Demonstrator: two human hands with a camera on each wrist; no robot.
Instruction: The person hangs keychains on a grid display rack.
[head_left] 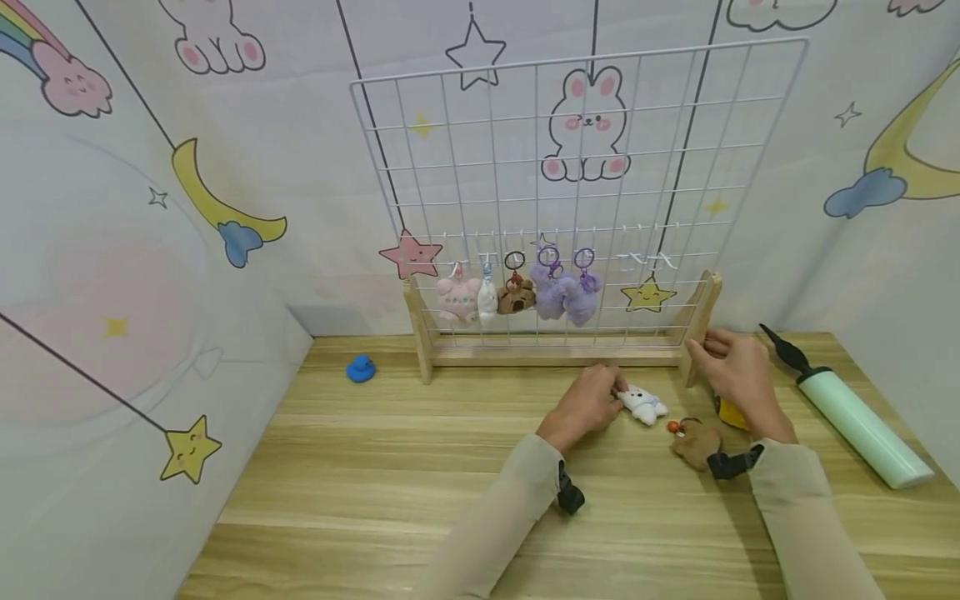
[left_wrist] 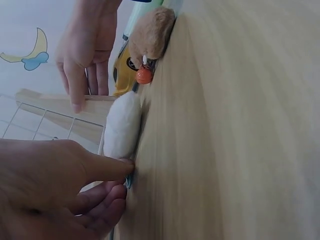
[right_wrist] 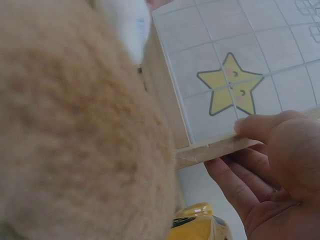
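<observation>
My left hand [head_left: 585, 402] pinches the small end of a white plush keychain [head_left: 642, 405] that lies on the wooden table. In the left wrist view, a bit of blue strap [left_wrist: 129, 180] shows at the thumb and fingertips of that hand. With thumb and fingers on either side, my right hand [head_left: 735, 375] grips the right wooden post [head_left: 703, 321] of a white wire grid rack [head_left: 577, 200]. Under the right wrist lies a brown plush keychain [head_left: 697, 444] with an orange bell [left_wrist: 144, 76]; it fills much of the right wrist view.
Several plush keychains, including a pink one [head_left: 457, 298] and a brown bear [head_left: 516, 294], hang from hooks on the grid. A yellow toy car [left_wrist: 122, 72] sits behind the brown plush. A mint hand pump [head_left: 862, 425] lies at right, a blue duck [head_left: 361, 368] at left.
</observation>
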